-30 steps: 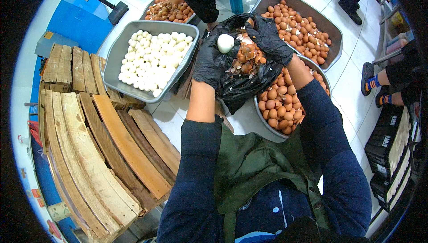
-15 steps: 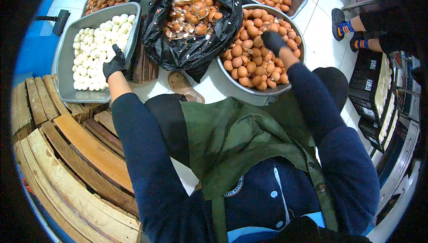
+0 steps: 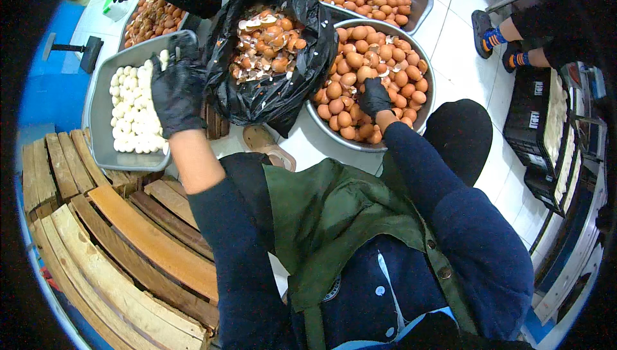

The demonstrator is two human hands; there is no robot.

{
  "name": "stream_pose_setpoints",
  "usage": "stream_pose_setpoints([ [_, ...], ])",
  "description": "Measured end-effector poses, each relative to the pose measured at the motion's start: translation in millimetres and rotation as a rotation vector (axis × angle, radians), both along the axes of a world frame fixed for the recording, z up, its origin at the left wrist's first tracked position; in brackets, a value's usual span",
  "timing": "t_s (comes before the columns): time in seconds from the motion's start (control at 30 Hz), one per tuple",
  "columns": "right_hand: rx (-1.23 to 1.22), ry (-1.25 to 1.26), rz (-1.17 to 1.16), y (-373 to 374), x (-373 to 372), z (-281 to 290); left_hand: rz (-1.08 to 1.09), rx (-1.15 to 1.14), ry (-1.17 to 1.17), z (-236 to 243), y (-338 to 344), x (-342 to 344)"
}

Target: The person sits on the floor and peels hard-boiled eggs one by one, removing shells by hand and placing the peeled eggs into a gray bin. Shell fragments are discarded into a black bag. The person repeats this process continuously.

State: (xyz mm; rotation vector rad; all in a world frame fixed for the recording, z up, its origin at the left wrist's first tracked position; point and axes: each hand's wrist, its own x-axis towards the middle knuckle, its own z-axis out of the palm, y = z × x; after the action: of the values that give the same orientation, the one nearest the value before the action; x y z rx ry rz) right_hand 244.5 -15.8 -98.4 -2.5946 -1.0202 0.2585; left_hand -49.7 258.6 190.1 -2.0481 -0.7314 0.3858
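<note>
Dozens of peeled eggs [image 3: 132,118] lie in the grey tub [image 3: 125,161], upper left, probably soft and slippery, best cupped; the left hand [image 3: 177,89] spreads over its edge, wider than before. Right of centre, brown eggs [image 3: 403,79], likely brittle, want light holding round the middle; the right hand [image 3: 374,97], now lower in the basin [image 3: 429,100], hides its grip.

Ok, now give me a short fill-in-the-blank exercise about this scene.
1. The left black-gloved hand is at the gray rectangular tub, whose smooth oval eggs are coloured ____.
2. The right black-gloved hand is in the round metal basin, whose shell-covered eggs are coloured ____.
3. The crumpled black plastic bag of broken eggshells stands ____ tub and basin.
Missing words: white; brown; between.
</note>
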Motion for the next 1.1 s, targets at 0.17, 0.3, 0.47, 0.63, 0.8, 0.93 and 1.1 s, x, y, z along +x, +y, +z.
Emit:
stream_pose_setpoints([
  [0.17, 0.392, -0.011, -0.091, 14, -6, 35, 0.180, -2.136, -1.957, -5, -61, 82],
  [0.3, 0.741, 0.304, 0.172, 52, -8, 118, 0.442, -2.251, -1.613, -18, -89, 132],
  [0.47, 0.704, 0.428, 0.152, 66, 47, 112, 0.690, -2.828, -1.998, -13, -87, 144],
  [0.63, -0.013, -0.381, 0.009, 30, 79, -13, -0.133, -1.934, -1.815, -2, -56, 118],
  [0.8, 0.254, -0.098, -0.037, 28, 53, -5, -0.226, -1.102, -1.628, 6, -30, 103],
  [0.93, -0.128, 0.029, 0.219, 48, 73, 31, 0.057, -1.037, -1.627, 14, -22, 75],
  [1.1, -0.089, 0.053, 0.163, 58, 116, 20, 0.093, -1.201, -1.917, 14, -7, 46],
])
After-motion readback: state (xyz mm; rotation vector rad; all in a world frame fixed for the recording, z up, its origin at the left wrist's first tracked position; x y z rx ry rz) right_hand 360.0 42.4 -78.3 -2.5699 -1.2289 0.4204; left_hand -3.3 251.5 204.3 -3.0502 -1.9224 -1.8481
